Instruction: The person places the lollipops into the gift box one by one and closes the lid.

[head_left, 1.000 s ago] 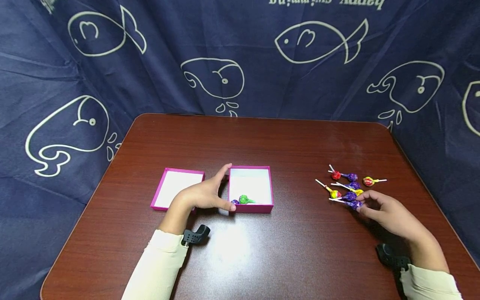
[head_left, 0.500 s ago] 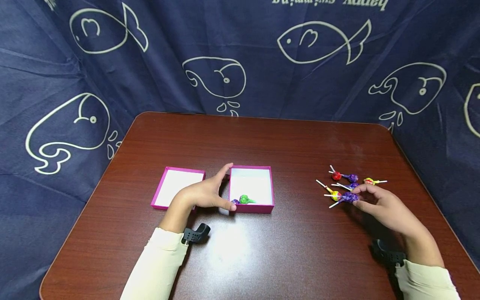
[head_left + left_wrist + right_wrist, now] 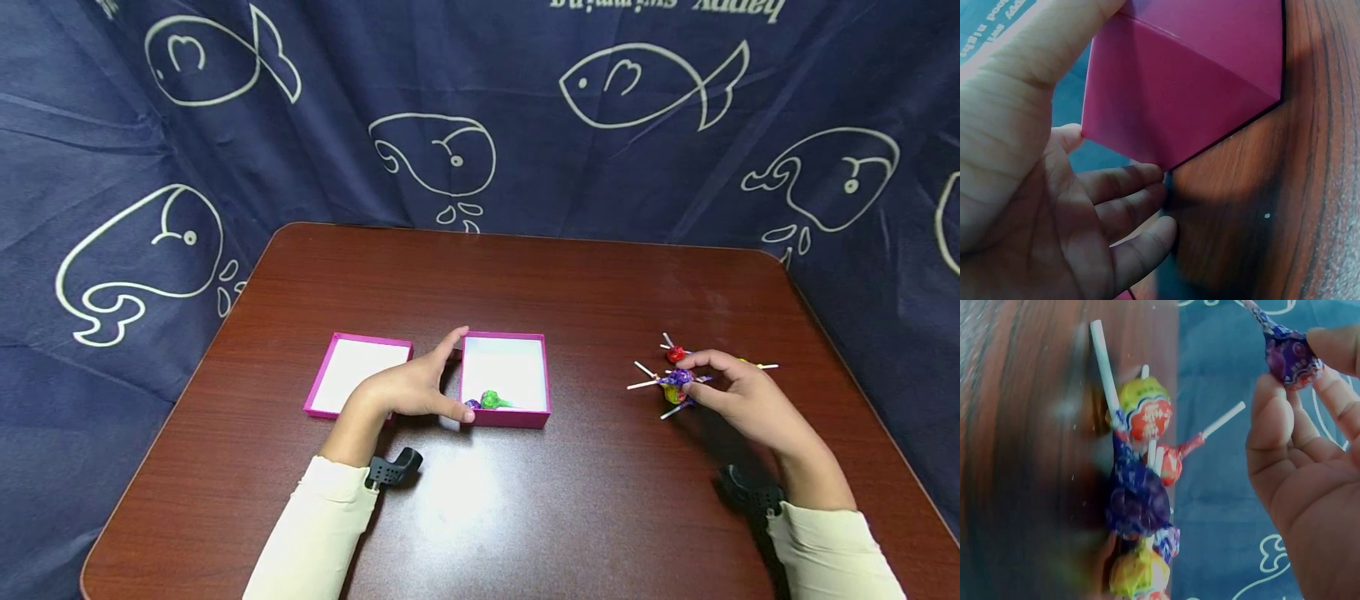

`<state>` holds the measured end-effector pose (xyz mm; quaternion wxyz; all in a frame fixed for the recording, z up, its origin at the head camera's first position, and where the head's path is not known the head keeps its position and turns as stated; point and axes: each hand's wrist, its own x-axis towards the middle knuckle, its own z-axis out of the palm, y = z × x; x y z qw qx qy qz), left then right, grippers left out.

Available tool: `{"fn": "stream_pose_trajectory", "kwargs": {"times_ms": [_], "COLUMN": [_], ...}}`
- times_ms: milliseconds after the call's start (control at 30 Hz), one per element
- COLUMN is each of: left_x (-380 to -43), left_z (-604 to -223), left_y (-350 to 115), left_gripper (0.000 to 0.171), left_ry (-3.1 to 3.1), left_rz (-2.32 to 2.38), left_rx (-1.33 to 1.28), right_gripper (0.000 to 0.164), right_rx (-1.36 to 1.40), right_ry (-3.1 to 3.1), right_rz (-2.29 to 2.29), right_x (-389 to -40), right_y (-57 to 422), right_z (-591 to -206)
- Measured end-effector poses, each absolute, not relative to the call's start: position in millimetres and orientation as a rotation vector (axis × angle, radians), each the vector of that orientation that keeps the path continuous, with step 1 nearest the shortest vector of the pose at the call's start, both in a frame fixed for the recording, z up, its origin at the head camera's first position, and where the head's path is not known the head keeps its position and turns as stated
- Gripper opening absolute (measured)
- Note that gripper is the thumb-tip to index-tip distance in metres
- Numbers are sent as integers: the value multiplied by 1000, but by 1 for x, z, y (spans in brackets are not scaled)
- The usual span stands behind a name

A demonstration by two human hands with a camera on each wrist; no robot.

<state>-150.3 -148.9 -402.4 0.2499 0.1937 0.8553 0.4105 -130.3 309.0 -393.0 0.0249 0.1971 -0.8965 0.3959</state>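
Note:
In the head view my right hand [image 3: 757, 408] pinches a purple-wrapped lollipop [image 3: 681, 379] by its candy head, stick pointing left. The right wrist view shows that purple lollipop [image 3: 1291, 359] between thumb and fingertips, raised over the others. Below it lies a group with another purple lollipop [image 3: 1138, 503], yellow ones [image 3: 1141, 575] and a red one [image 3: 676, 354]. My left hand [image 3: 408, 387] spans the left side of a pink box [image 3: 543, 375], thumb at the front corner, a finger at the back one. Inside the box lie a green lollipop [image 3: 491, 400] and a purple one [image 3: 472, 404].
A pink-edged lid [image 3: 360, 375], white inside, lies left of the box, partly behind the left hand. All stands on a brown wooden table [image 3: 585, 500]. A dark blue cloth [image 3: 525, 167] with fish and whale drawings hangs behind its far edge.
My right hand has moved left and away from the body, and now lifts a purple lollipop off the group. The left hand stays at the box.

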Motion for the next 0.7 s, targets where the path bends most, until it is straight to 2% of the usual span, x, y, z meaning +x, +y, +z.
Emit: {"fn": "stream_pose_trajectory", "kwargs": {"times_ms": [700], "left_x": [-148], "left_z": [-399], "left_y": [-148], "left_gripper": [123], "left_ry": [2340], "left_rz": [1112], "left_rx": [523], "right_gripper": [25], "right_rx": [664], "right_ry": [-2645], "right_rz": [1512], "right_x": [-147], "right_y": [270], "right_z": [-380]}}
